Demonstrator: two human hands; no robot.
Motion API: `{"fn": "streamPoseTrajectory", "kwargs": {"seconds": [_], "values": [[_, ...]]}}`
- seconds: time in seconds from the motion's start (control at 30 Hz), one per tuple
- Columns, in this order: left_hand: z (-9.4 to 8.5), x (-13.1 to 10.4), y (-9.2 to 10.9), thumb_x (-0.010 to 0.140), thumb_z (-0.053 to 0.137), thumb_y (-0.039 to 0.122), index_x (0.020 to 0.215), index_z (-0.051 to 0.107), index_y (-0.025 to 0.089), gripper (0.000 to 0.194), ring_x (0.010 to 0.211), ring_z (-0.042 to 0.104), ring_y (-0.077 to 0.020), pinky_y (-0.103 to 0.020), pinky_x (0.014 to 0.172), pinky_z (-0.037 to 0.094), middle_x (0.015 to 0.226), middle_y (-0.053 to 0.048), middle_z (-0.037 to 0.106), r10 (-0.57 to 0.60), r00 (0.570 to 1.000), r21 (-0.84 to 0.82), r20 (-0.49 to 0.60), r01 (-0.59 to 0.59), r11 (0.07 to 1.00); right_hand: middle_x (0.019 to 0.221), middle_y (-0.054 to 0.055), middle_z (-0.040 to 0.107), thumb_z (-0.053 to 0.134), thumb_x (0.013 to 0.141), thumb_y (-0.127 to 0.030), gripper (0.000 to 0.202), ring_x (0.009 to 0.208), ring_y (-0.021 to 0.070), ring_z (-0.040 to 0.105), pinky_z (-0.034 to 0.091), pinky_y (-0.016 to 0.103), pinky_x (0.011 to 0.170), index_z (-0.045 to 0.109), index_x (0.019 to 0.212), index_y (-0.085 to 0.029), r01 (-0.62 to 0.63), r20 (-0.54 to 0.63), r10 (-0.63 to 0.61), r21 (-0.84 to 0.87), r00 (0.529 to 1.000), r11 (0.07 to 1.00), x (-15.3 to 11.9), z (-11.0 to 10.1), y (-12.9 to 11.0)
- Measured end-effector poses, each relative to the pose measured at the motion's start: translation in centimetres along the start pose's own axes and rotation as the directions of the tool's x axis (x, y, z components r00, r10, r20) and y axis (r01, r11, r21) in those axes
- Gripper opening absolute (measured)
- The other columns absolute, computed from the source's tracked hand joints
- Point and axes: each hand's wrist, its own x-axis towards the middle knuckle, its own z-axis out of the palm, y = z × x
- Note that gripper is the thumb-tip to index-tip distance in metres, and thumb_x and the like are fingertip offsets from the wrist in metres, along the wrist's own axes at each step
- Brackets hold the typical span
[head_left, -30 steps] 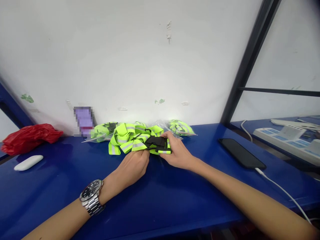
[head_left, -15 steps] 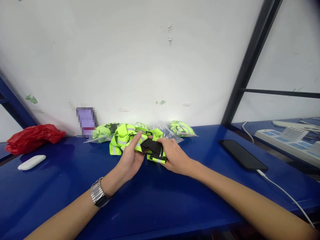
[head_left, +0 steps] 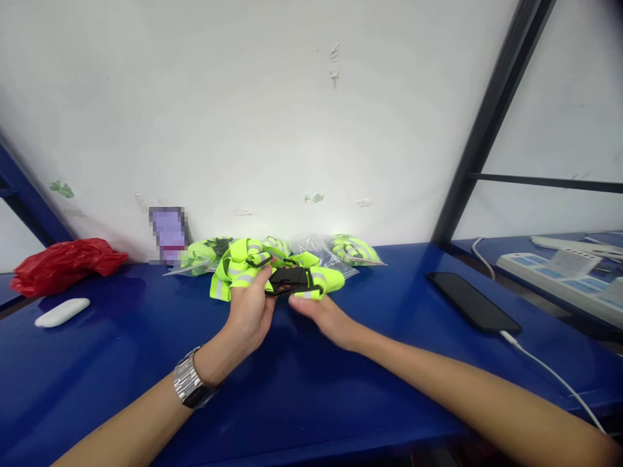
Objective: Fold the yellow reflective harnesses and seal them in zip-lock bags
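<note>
A bundle of yellow-green reflective strap (head_left: 238, 266) with silver stripes is held above the blue table. My left hand (head_left: 250, 311) is closed on its left part, thumb on top beside the black buckle (head_left: 291, 280). The buckle lies between my two hands, its parts joined as far as I can see. Just below and right of it, my right hand (head_left: 331, 319) touches the underside of the strap, thumb pointing left; its other fingers are hidden behind the strap. A metal watch is on my left wrist.
Bagged reflective straps (head_left: 354, 250) and clear plastic (head_left: 316, 250) lie along the wall. A red bag (head_left: 68, 264) and white case (head_left: 62, 312) are at left, near an upright phone (head_left: 169, 235). A cabled black phone (head_left: 472, 301) and power strip (head_left: 549, 279) are at right.
My right hand has moved from the buckle's right end to below it, its thumb now lower. The buckle has turned more level, and a loop of strap now shows to its right.
</note>
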Motion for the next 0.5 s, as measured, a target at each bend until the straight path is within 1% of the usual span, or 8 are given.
{"fn": "streamPoseTrajectory", "kwargs": {"seconds": [0.07,0.13,0.17,0.23,0.3,0.33,0.4,0.5], "values": [[-0.6,-0.2,-0.8,0.075,0.064,0.013,0.109,0.060,0.019,0.035,0.098,0.065,-0.0199,-0.034,0.083,0.056,0.108,-0.004,0.068,0.003,0.999,0.091,0.043,-0.007,0.996,0.117,0.003,0.064,0.053,0.087,-0.046,0.042,0.120,0.0217,0.052,0.039,0.039,0.104,0.055,0.123,-0.025,-0.009,-0.215,0.071,0.275,0.974,0.961,0.6,-0.8,0.5],[-1.4,0.0,-1.7,0.077,0.063,0.019,0.113,0.058,0.020,0.036,0.109,0.061,-0.0218,-0.039,0.094,0.050,0.113,-0.004,0.067,0.089,0.990,0.256,0.108,-0.115,0.960,0.114,0.002,0.066,0.060,0.082,-0.042,0.039,0.117,0.0218,0.055,0.042,0.037,0.102,0.059,0.117,-0.024,0.036,-0.421,0.150,0.402,0.894,0.915,0.9,-1.4,0.9],[-1.9,0.1,-2.0,0.079,0.062,0.023,0.113,0.058,0.020,0.034,0.114,0.058,-0.0225,-0.041,0.101,0.044,0.114,-0.005,0.066,0.153,0.975,0.370,0.160,-0.203,0.907,0.111,0.003,0.067,0.064,0.078,-0.038,0.038,0.115,0.0220,0.057,0.043,0.036,0.100,0.061,0.112,-0.023,0.050,-0.494,0.173,0.405,0.852,0.913,0.9,-1.7,1.1],[-3.0,0.6,-2.4,0.082,0.057,0.028,0.110,0.060,0.019,0.029,0.120,0.052,-0.0240,-0.043,0.109,0.035,0.114,-0.006,0.066,0.245,0.917,0.601,0.316,-0.393,0.696,0.104,0.004,0.069,0.065,0.074,-0.030,0.030,0.106,0.0226,0.061,0.044,0.035,0.096,0.066,0.102,-0.019,0.029,-0.562,0.150,0.296,0.813,0.955,0.8,-2.4,1.4],[-4.1,1.1,-2.6,0.084,0.050,0.027,0.108,0.061,0.019,0.028,0.120,0.052,-0.0256,-0.044,0.109,0.034,0.112,-0.008,0.066,0.222,0.847,0.731,0.482,-0.529,0.432,0.094,0.005,0.070,0.060,0.074,-0.024,0.020,0.094,0.0225,0.063,0.047,0.035,0.088,0.068,0.091,-0.017,-0.050,-0.529,0.066,0.045,0.846,0.998,0.5,-3.1,1.7],[-4.6,1.3,-2.6,0.085,0.047,0.026,0.109,0.060,0.019,0.028,0.119,0.053,-0.0259,-0.043,0.107,0.036,0.112,-0.009,0.065,0.183,0.814,0.749,0.552,-0.580,0.320,0.089,0.006,0.070,0.057,0.075,-0.022,0.017,0.086,0.0220,0.063,0.048,0.034,0.083,0.068,0.086,-0.016,-0.093,-0.489,0.025,-0.115,0.872,0.989,0.3,-3.4,1.8],[-5.7,1.6,-2.8,0.085,0.044,0.023,0.112,0.058,0.018,0.031,0.116,0.054,-0.0254,-0.042,0.105,0.039,0.114,-0.010,0.064,0.122,0.740,0.726,0.661,-0.672,0.145,0.081,0.006,0.068,0.052,0.075,-0.018,0.015,0.075,0.0201,0.060,0.047,0.032,0.074,0.066,0.078,-0.015,-0.147,-0.384,-0.024,-0.410,0.923,0.900,-0.1,-3.8,1.7],[-6.9,1.5,-3.1,0.088,0.042,0.024,0.117,0.054,0.017,0.032,0.115,0.054,-0.0250,-0.043,0.107,0.038,0.118,-0.011,0.060,0.069,0.636,0.639,0.769,-0.768,-0.047,0.078,0.005,0.066,0.045,0.075,-0.010,0.019,0.071,0.0175,0.057,0.044,0.029,0.071,0.062,0.076,-0.016,-0.075,-0.188,-0.066,-0.654,0.980,0.753,-0.8,-3.7,1.0]]}}
